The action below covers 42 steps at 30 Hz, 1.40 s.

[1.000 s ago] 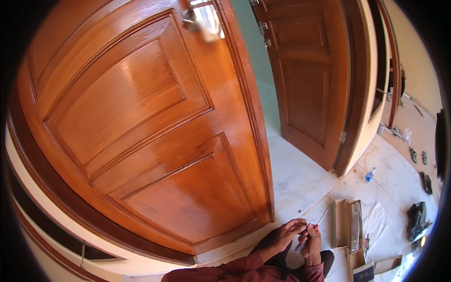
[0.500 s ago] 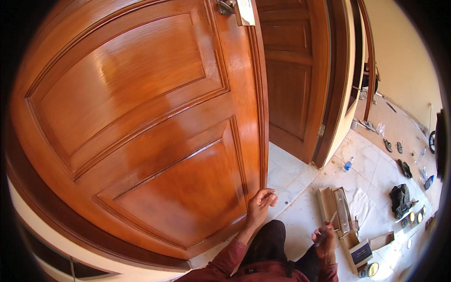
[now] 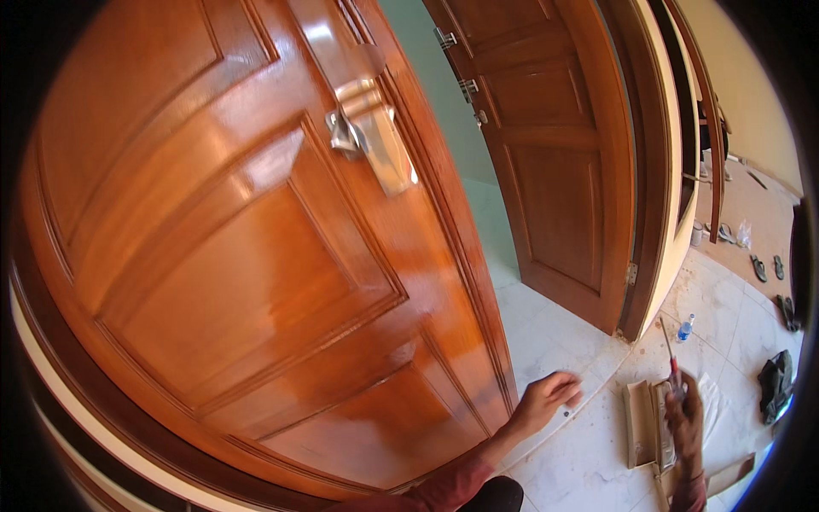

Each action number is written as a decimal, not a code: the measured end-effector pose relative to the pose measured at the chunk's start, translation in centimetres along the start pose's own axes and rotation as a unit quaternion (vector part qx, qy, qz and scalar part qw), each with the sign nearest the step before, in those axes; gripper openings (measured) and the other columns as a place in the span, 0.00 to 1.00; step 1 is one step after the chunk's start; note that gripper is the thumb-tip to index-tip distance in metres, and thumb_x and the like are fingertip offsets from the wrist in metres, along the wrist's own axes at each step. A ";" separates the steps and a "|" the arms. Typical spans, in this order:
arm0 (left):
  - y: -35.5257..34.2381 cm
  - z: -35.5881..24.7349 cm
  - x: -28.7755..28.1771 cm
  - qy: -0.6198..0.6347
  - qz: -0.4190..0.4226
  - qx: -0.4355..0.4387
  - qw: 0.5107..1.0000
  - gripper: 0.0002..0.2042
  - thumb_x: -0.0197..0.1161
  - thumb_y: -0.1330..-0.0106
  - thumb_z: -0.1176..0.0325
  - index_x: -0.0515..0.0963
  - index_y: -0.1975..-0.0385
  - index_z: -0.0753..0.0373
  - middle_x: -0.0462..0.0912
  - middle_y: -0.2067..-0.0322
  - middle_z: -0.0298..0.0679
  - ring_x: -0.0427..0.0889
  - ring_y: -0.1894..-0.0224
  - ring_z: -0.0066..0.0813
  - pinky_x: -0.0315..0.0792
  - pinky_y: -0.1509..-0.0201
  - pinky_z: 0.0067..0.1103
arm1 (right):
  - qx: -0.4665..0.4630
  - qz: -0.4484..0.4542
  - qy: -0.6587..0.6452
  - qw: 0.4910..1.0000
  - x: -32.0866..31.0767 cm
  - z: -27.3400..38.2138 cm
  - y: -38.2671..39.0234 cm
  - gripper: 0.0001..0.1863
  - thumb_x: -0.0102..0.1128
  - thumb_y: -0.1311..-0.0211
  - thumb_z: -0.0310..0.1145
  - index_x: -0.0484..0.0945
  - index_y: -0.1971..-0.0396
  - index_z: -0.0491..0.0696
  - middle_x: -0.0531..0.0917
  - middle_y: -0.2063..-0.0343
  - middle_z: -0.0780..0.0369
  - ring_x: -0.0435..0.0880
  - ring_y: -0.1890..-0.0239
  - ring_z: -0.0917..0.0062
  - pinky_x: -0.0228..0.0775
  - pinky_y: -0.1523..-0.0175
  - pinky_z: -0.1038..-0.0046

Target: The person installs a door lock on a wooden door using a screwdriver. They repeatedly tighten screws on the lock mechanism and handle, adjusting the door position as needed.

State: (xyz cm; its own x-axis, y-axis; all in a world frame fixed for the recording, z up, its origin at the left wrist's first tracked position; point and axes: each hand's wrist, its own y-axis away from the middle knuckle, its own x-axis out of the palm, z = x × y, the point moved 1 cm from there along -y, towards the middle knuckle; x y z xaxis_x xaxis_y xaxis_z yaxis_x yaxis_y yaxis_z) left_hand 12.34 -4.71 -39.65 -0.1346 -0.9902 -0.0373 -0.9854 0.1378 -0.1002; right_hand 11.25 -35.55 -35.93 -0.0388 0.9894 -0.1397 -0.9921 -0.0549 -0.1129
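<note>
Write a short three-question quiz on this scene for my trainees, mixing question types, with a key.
1. Which hand holds the screwdriver?

2. True or false: the bottle is on the floor.

3. Choose one. The handle on the near door is:
A) black
B) silvery
C) red

Key:
1. The right hand.
2. True.
3. B.

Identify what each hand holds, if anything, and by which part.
The right hand grips a screwdriver by its handle. Whether the left hand holds anything small cannot be told.
</note>
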 end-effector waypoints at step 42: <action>1.3 -39.2 3.3 0.459 -0.265 0.088 0.843 0.12 0.48 0.22 0.65 0.72 0.47 0.62 0.80 0.57 0.37 0.80 0.53 0.34 0.76 0.54 0.25 | 0.182 0.373 -0.262 0.871 3.4 31.9 -1.4 0.18 0.60 0.33 0.33 0.73 0.48 0.41 0.86 0.60 0.54 0.82 0.69 0.78 0.73 0.62 0.76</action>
State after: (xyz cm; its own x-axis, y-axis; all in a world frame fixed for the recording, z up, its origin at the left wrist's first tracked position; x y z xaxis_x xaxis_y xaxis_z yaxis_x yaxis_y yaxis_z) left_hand 6.54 -8.74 -0.93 0.2153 -0.5027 0.8372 -0.9127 -0.4084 -0.0105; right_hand 8.70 -27.80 -4.86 -0.6440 0.6270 0.4382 -0.6357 -0.7574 0.1494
